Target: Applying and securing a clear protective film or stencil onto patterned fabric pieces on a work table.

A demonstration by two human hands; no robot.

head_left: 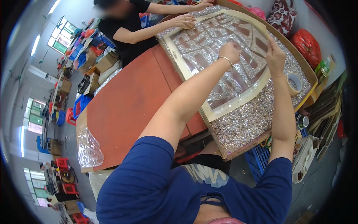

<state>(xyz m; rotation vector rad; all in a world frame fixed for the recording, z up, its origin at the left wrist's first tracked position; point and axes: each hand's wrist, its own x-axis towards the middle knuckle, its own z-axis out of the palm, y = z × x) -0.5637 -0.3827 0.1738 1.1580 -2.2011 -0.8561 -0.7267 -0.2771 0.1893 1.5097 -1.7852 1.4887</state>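
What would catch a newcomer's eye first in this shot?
Probably the glittering layer in the shallow tray at upper right, with a pale-bordered patterned sheet lying over much of it. The left hand is over the sheet's middle, the right hand at its right border. Next, the broad red-brown tabletop left of the tray.

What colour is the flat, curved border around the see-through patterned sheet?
The flat, curved border is pale cream, best seen in the head view.
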